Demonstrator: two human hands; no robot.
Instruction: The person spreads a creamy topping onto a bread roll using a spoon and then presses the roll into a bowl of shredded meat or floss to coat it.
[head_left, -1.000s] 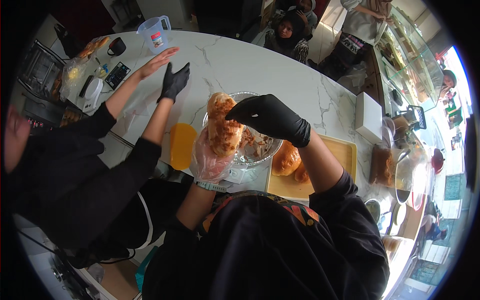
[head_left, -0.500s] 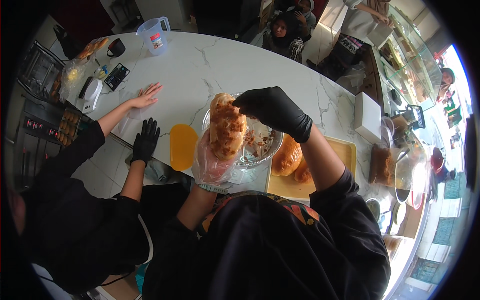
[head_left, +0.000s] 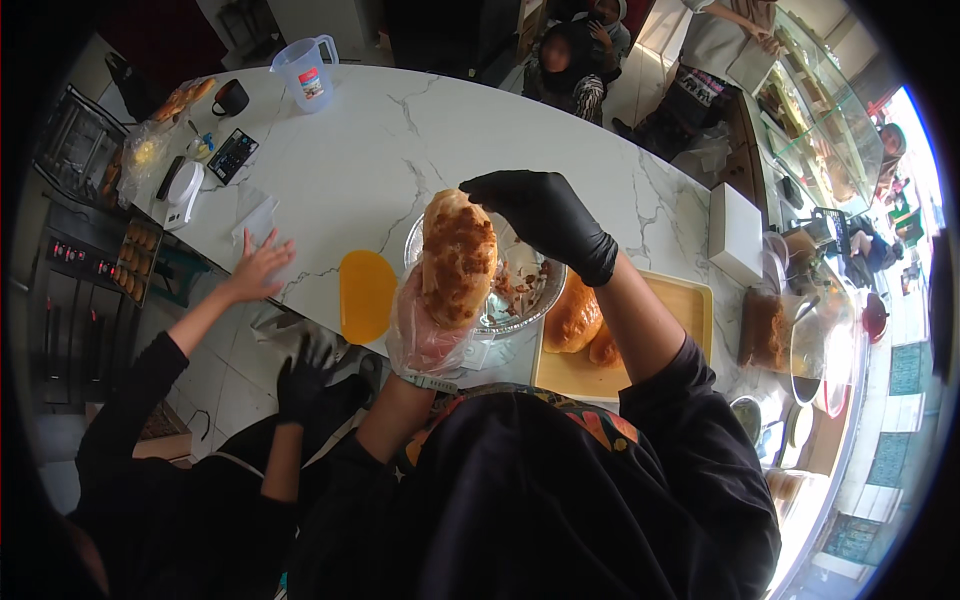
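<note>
An oblong bread bun (head_left: 459,258), its top partly coated in brown shreds, rests in my left hand (head_left: 432,325), whose fingers curl around its lower end inside a clear plastic glove. Over the bun's upper end reaches my right hand (head_left: 545,222) in a black glove. Its fingers are bent and pressed together, the tips at the bun's top edge; anything in them is hidden. Partly behind the bun is a round foil bowl (head_left: 553,297) with brown shreds (head_left: 520,285) in it.
Glazed buns (head_left: 573,315) lie in a yellow tray (head_left: 690,300) at right. To the left are a yellow dough scraper (head_left: 366,297) and a co-worker's hands, one bare (head_left: 260,268), one black-gloved (head_left: 305,380). A plastic jug (head_left: 306,75) and white box (head_left: 735,234) stand on the marble-patterned table.
My right hand has shifted slightly left and up along the bun, which has tipped a little. The co-worker's hands have come off the table toward the near edge.
</note>
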